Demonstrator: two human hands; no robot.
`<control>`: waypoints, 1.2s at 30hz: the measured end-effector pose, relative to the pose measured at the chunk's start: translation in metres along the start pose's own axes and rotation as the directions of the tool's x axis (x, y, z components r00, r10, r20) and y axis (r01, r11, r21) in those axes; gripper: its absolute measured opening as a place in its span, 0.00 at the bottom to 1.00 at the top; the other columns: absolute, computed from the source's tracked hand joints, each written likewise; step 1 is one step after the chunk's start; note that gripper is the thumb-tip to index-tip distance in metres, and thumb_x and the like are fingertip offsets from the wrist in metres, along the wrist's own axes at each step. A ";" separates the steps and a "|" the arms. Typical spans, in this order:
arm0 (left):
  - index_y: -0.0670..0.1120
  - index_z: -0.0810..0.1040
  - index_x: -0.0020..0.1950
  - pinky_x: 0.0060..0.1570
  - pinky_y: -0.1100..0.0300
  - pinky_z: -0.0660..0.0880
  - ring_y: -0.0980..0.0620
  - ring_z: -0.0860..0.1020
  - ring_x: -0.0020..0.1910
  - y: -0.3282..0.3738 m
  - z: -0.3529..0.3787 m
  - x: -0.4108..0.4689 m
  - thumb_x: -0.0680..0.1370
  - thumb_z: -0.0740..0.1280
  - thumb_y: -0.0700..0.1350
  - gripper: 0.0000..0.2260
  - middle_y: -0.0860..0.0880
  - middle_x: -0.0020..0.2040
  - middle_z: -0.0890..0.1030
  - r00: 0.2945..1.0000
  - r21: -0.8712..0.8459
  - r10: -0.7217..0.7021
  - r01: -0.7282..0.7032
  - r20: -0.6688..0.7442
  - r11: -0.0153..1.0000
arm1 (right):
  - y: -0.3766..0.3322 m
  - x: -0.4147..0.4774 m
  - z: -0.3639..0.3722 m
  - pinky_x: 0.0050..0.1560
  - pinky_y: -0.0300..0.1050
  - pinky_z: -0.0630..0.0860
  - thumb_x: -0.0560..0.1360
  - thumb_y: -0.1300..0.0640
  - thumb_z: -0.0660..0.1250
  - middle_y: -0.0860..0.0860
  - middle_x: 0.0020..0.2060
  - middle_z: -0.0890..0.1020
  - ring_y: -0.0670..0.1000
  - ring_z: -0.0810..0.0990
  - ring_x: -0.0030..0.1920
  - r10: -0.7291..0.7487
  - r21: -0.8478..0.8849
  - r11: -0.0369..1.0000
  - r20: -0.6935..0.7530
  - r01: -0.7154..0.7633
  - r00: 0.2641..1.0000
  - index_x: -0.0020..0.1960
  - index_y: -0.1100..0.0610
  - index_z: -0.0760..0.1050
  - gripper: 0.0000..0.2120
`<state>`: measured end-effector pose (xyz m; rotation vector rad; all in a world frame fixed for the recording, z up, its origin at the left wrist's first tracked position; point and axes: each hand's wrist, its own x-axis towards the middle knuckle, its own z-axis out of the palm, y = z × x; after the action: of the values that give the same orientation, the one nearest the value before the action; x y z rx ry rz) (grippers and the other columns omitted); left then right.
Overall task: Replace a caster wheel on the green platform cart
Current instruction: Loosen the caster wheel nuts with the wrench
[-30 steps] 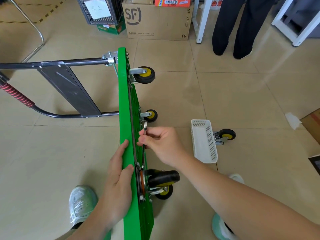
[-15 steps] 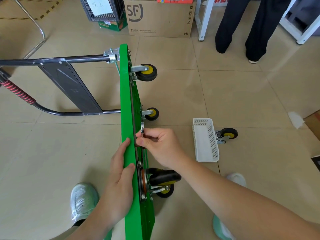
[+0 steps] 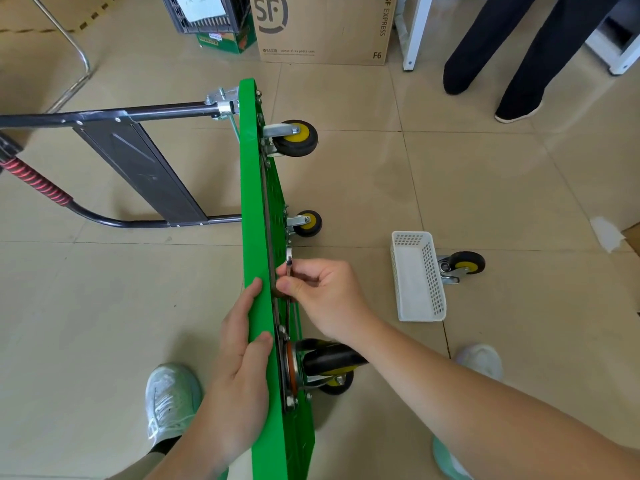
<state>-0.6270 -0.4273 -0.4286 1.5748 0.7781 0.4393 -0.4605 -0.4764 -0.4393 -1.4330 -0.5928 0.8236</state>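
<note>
The green platform cart [image 3: 254,202] stands on its long edge, underside facing right, black handle [image 3: 138,168] folded out to the left. Three black-and-yellow casters show on the underside: a far one [image 3: 294,137], a middle one [image 3: 307,223] and a near one [image 3: 327,363] by my wrist. My left hand [image 3: 239,372] grips the cart's top edge, thumb over the rim. My right hand [image 3: 322,296] pinches a slim silver wrench [image 3: 288,263] that lies along the underside, pointing down toward the near caster's plate. A loose caster [image 3: 462,266] lies on the floor.
A white perforated basket [image 3: 417,277] sits on the tiles right of the cart, the loose caster behind it. A cardboard box [image 3: 322,27], a dark crate [image 3: 204,12] and a person's dark trouser legs [image 3: 512,53] stand at the back. My shoes [image 3: 171,400] flank the cart.
My right hand has swung the wrench's upper end a little toward the cart's underside. My left hand keeps its grip on the edge; the view has shifted slightly.
</note>
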 end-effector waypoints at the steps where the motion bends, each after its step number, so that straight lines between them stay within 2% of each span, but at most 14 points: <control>1: 0.71 0.65 0.74 0.77 0.44 0.60 0.60 0.65 0.76 0.000 0.000 0.000 0.73 0.59 0.56 0.29 0.63 0.75 0.68 1.000 0.004 -0.001 0.001 0.000 1.000 | 0.001 0.005 0.000 0.59 0.52 0.82 0.75 0.63 0.74 0.48 0.48 0.87 0.48 0.86 0.52 0.005 -0.017 1.000 0.003 -0.005 1.000 0.51 0.51 0.85 0.09; 4: 0.73 0.65 0.73 0.77 0.44 0.61 0.61 0.66 0.76 0.000 0.000 -0.001 0.73 0.59 0.56 0.28 0.65 0.74 0.68 1.000 0.009 -0.012 0.013 -0.010 1.000 | 0.010 0.023 -0.003 0.56 0.54 0.83 0.77 0.62 0.72 0.50 0.47 0.88 0.52 0.87 0.51 0.067 -0.024 0.998 0.011 -0.066 0.998 0.50 0.51 0.84 0.07; 8: 0.74 0.65 0.72 0.77 0.47 0.61 0.64 0.66 0.74 0.004 0.002 -0.003 0.75 0.57 0.50 0.28 0.67 0.73 0.69 1.000 0.058 -0.012 0.013 -0.023 0.998 | 0.029 0.046 -0.007 0.46 0.47 0.85 0.79 0.62 0.70 0.51 0.43 0.88 0.53 0.88 0.43 0.213 0.085 0.972 0.065 -0.218 0.975 0.51 0.56 0.84 0.04; 10: 0.74 0.65 0.72 0.77 0.47 0.61 0.63 0.66 0.74 0.006 0.003 -0.003 0.75 0.57 0.49 0.29 0.66 0.73 0.69 1.000 0.059 -0.011 0.013 -0.023 0.998 | 0.041 0.055 -0.011 0.44 0.47 0.85 0.79 0.60 0.71 0.54 0.41 0.87 0.53 0.87 0.40 0.303 0.065 0.950 0.065 -0.307 0.951 0.49 0.58 0.83 0.03; 12: 0.74 0.66 0.72 0.77 0.46 0.62 0.61 0.67 0.75 0.006 0.003 -0.003 0.75 0.58 0.48 0.29 0.65 0.74 0.69 0.999 0.045 -0.019 0.020 -0.025 0.999 | 0.054 0.062 -0.015 0.43 0.48 0.85 0.78 0.57 0.72 0.57 0.42 0.86 0.55 0.86 0.39 0.403 0.009 0.914 0.077 -0.405 0.912 0.50 0.61 0.83 0.06; 15: 0.74 0.66 0.72 0.76 0.45 0.62 0.60 0.67 0.75 0.005 0.003 -0.002 0.74 0.59 0.49 0.29 0.64 0.74 0.70 0.999 0.040 -0.024 0.025 -0.026 0.999 | 0.066 0.066 -0.014 0.35 0.44 0.82 0.77 0.56 0.73 0.59 0.43 0.85 0.54 0.86 0.37 0.485 0.068 0.868 0.103 -0.492 0.869 0.53 0.65 0.81 0.11; 19: 0.73 0.64 0.74 0.76 0.47 0.62 0.64 0.66 0.75 0.003 0.001 -0.002 0.73 0.58 0.56 0.29 0.67 0.74 0.68 1.000 0.055 -0.020 0.020 -0.010 0.998 | 0.057 0.071 -0.019 0.34 0.45 0.83 0.79 0.59 0.71 0.58 0.42 0.84 0.53 0.86 0.35 0.416 0.105 0.901 0.063 -0.420 0.907 0.49 0.63 0.80 0.06; 24: 0.74 0.64 0.73 0.77 0.47 0.61 0.64 0.66 0.74 0.007 0.001 -0.003 0.74 0.57 0.56 0.28 0.68 0.73 0.68 0.999 0.053 -0.040 0.040 -0.006 0.998 | 0.015 0.061 -0.036 0.38 0.47 0.84 0.79 0.60 0.70 0.53 0.39 0.86 0.55 0.87 0.40 0.230 0.074 0.970 0.033 -0.232 0.973 0.50 0.58 0.82 0.02; 27: 0.75 0.63 0.72 0.77 0.49 0.61 0.67 0.65 0.74 0.011 0.001 -0.004 0.72 0.56 0.59 0.28 0.69 0.73 0.67 0.999 0.076 -0.040 0.040 -0.006 0.996 | -0.003 0.037 -0.034 0.44 0.51 0.85 0.79 0.61 0.71 0.50 0.41 0.87 0.55 0.88 0.43 0.130 0.076 0.988 0.076 -0.135 0.989 0.51 0.53 0.83 0.04; 30: 0.76 0.62 0.72 0.77 0.47 0.62 0.65 0.66 0.74 0.014 0.002 -0.004 0.72 0.56 0.60 0.28 0.67 0.73 0.67 0.999 0.078 -0.049 0.049 -0.004 0.996 | -0.013 0.014 -0.025 0.49 0.55 0.85 0.78 0.61 0.72 0.50 0.43 0.88 0.53 0.88 0.46 0.037 0.020 0.999 0.118 -0.040 0.992 0.51 0.49 0.83 0.07; 36: 0.75 0.62 0.73 0.77 0.48 0.62 0.64 0.66 0.74 0.015 0.002 -0.005 0.74 0.56 0.56 0.27 0.66 0.75 0.67 1.000 0.083 -0.029 0.029 -0.005 0.996 | -0.021 -0.004 -0.017 0.47 0.42 0.84 0.76 0.63 0.73 0.48 0.42 0.88 0.49 0.87 0.45 -0.032 0.034 0.999 0.098 0.029 0.995 0.49 0.46 0.84 0.11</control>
<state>-0.6259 -0.4322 -0.4139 1.6381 0.8300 0.3930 -0.4462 -0.4889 -0.4189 -1.3566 -0.6720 0.8796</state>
